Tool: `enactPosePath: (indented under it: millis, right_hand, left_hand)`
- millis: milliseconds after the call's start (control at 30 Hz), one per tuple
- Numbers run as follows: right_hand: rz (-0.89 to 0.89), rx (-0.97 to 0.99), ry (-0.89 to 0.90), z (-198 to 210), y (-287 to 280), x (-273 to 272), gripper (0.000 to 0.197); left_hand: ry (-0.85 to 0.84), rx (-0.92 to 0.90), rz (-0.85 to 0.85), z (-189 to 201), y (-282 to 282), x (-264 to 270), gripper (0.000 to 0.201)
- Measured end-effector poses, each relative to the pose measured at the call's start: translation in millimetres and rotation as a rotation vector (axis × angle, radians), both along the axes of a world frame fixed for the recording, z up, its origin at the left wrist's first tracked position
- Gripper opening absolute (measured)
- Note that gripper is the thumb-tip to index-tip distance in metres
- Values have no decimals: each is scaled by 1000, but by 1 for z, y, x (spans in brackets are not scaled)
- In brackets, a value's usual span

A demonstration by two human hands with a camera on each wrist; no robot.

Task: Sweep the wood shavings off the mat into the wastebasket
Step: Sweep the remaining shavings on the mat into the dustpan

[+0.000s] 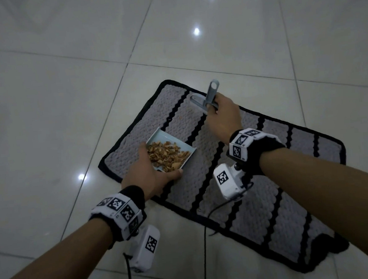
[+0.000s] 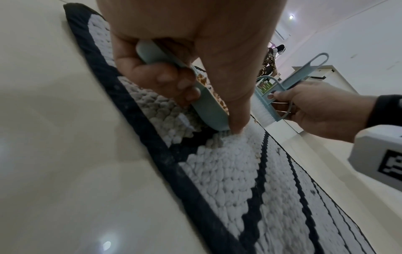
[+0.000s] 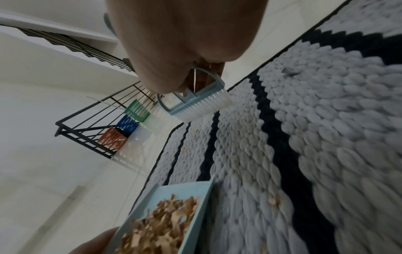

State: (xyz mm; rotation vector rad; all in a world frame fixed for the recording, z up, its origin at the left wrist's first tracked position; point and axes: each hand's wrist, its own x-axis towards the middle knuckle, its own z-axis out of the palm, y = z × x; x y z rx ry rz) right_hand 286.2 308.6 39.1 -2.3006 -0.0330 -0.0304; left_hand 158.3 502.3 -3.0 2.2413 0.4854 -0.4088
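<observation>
A grey mat with black stripes lies on the tiled floor. My left hand grips a pale blue dustpan near the mat's left end, and its lower edge rests on the pile. A heap of wood shavings fills the pan. My right hand holds a small blue-grey brush by its handle just above the mat's far edge, white bristles down. A few stray shavings remain on the mat. Three small baskets stand beyond the mat: green, blue and orange.
Glossy white floor tiles surround the mat. A black metal railing runs behind the baskets. In the left wrist view a white cabinet and a person stand far off. Camera cables trail over the mat's near edge.
</observation>
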Motion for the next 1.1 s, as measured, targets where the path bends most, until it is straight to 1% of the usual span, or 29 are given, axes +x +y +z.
enactPosePath:
  millis: [67, 133, 233, 333, 433, 533, 567, 633, 733, 800, 900, 1000, 1100]
  right_hand:
    - [-13, -35, -31, -2, 3, 9, 25]
    - [-22, -73, -28, -4, 4, 16, 25]
    - [-4, -144, 21, -7, 7, 21, 25]
    - [32, -169, 23, -8, 14, 19, 25]
    - [65, -136, 24, -7, 18, 11, 26]
    - [140, -15, 84, -6, 21, 2, 14]
    - [145, 18, 94, -5, 21, 0, 13]
    - [94, 59, 89, -2, 20, -1, 16]
    - [0, 61, 41, 6, 14, 4, 9]
    - [-30, 62, 8, 8, 11, 7, 15]
    - [-19, 41, -3, 4, 13, 10, 22]
    - [47, 11, -6, -2, 22, 17, 25]
    - [144, -5, -16, -1, 33, 24, 31]
  left_hand:
    - [-34, -16, 9, 0, 2, 8, 127]
    - [-52, -14, 8, 0, 3, 17, 130]
    - [-47, 18, -19, 3, 4, 29, 131]
    - [-17, 49, -72, 7, 4, 40, 131]
    - [2, 58, -96, 7, 6, 47, 130]
    - [23, 56, -109, 6, 8, 50, 130]
    - [27, 65, -114, 6, 8, 50, 129]
    - [29, 87, -117, 7, 7, 50, 130]
    - [25, 100, -115, 6, 8, 50, 130]
    - [21, 89, -116, 5, 9, 49, 130]
    - [19, 96, -118, 8, 8, 49, 130]
    - [-3, 112, -83, 8, 4, 46, 130]
    - [-51, 103, -8, 4, 1, 40, 117]
